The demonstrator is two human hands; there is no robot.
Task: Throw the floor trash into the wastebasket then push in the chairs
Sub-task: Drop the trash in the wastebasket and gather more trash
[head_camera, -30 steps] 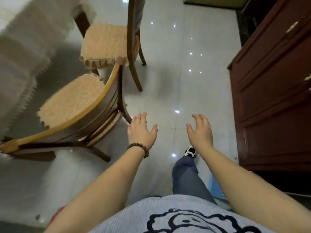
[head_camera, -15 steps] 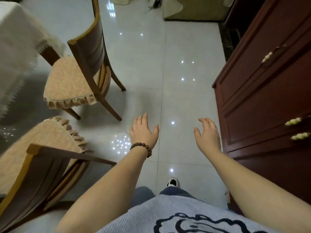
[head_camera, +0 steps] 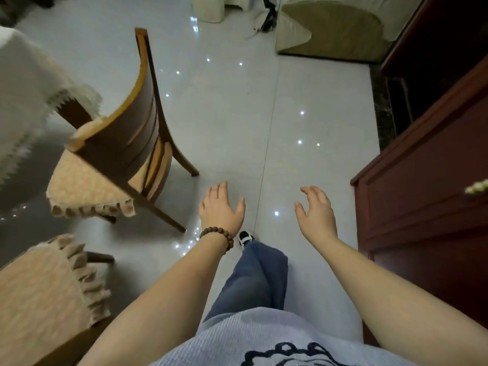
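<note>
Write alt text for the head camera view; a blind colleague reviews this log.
Both hands are open and empty over a glossy tiled floor, the left hand wearing a bead bracelet, the right hand beside a dark red cabinet. On the left, a wooden chair with a cushioned seat stands by a cloth-covered table.

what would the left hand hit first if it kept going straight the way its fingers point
Probably nothing close: the left hand points up the bare floor, passing right of the chair. Depth is unclear.

Brown bead bracelet (head_camera: 217, 237) on left wrist. Bare arms. Light blue striped shirt (head_camera: 264, 339), dark drawing. Blue jeans (head_camera: 253, 281). Black-white shoe (head_camera: 245, 237).
</note>
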